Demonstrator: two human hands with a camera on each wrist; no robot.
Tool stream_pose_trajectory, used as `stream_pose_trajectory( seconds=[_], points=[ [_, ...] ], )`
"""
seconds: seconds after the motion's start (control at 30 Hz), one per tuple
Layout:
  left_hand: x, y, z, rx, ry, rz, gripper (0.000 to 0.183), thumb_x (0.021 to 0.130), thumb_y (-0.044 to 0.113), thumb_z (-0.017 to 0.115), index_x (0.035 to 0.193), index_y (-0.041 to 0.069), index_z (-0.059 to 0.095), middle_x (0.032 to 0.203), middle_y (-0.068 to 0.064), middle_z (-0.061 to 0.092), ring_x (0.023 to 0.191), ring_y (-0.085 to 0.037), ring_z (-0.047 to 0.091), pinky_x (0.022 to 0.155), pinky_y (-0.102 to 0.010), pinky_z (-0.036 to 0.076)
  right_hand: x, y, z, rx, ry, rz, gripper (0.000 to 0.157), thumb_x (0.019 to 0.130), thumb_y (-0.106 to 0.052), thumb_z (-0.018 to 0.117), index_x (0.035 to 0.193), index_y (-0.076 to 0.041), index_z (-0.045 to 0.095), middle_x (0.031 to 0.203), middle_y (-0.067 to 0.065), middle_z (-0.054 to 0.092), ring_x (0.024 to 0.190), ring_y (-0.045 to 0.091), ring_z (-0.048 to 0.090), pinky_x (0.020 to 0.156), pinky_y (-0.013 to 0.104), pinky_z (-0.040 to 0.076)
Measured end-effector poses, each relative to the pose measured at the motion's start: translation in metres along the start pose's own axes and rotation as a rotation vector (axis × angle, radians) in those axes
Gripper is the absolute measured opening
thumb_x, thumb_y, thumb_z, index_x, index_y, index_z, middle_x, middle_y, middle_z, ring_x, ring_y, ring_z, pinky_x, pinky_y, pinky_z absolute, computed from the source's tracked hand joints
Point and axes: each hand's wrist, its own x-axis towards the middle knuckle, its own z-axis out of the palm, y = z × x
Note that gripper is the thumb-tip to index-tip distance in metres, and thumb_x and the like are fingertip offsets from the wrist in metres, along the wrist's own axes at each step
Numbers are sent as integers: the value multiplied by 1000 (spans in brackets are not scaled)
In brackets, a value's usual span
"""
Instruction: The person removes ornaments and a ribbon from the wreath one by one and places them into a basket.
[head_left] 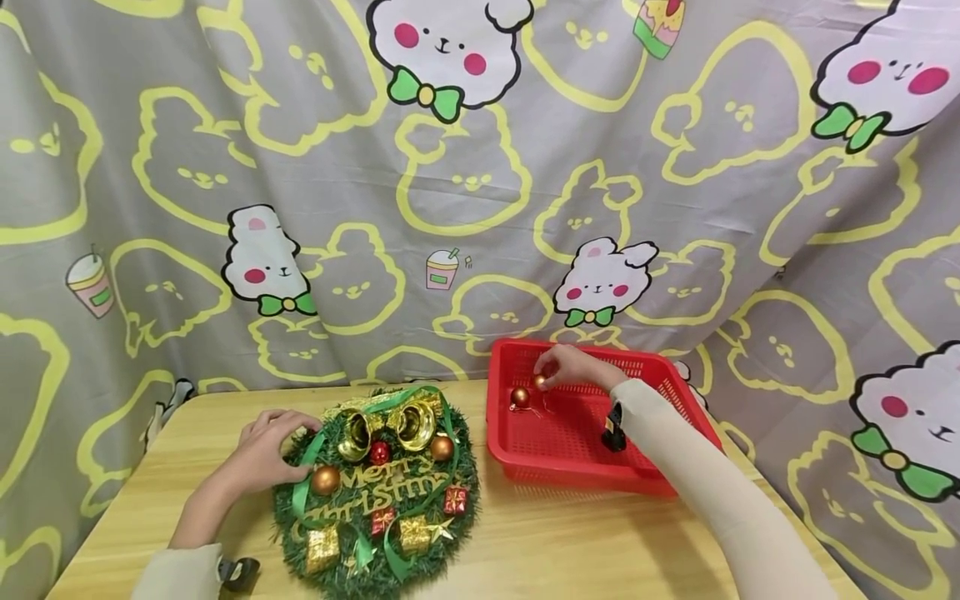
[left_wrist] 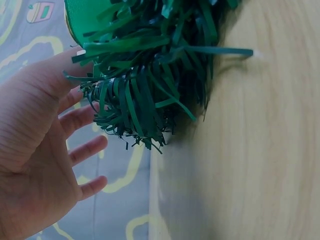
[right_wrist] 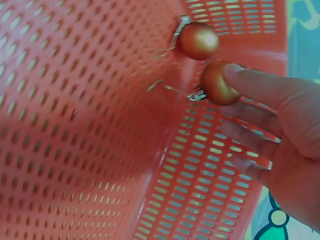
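A green tinsel Christmas wreath (head_left: 471, 467) lies on the table, carrying gold bells (head_left: 416, 425), orange-gold balls (head_left: 326, 480), small gift boxes (head_left: 455, 500) and "Merry Christmas" lettering. At its left edge is my left hand (head_left: 264, 450), fingers spread and loosely bent; the left wrist view shows this hand (left_wrist: 45, 135) with its thumb right at the tinsel (left_wrist: 135, 100). Inside a red plastic basket (head_left: 525, 467), my right hand (head_left: 573, 367) pinches an orange-gold Christmas ball (right_wrist: 217, 82) between thumb and fingers, its gold string loop dangling. A second such ball (right_wrist: 198, 41) sits beside it in the basket.
The wooden table (head_left: 525, 542) bears the wreath at left and the slotted-wall basket at right. A grey patterned curtain (head_left: 480, 208) hangs close behind the table and along its sides. Dark straps (head_left: 238, 573) show at both wrists.
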Motion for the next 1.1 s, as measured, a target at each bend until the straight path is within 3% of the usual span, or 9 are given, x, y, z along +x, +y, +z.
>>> stream_pose_trajectory(
  seconds=[0.5,0.83,1.1],
  points=[
    [-2,1,-1,5,0,-1,58,67,13,90,120,17,67,130,-12,65,128,-48,41,101,-74,23,3,-6,15,-99,-10,-20,23,88,-12,80,108,-1,75,101,11,75,89,22,67,78,31,56],
    [13,2,-2,-4,-30,-1,59,68,14,90,122,17,66,134,-13,63,131,-49,37,104,-75,20,-3,-5,16,-106,-43,-25,20,87,-8,80,104,0,75,95,12,74,81,17,64,74,29,54],
    [2,-1,-1,4,-8,4,58,68,13,90,121,16,67,130,-12,65,128,-47,40,102,-74,22,2,-12,18,-155,-59,-32,19,88,-9,79,105,-1,75,97,12,75,84,20,66,76,31,57]
  ],
)
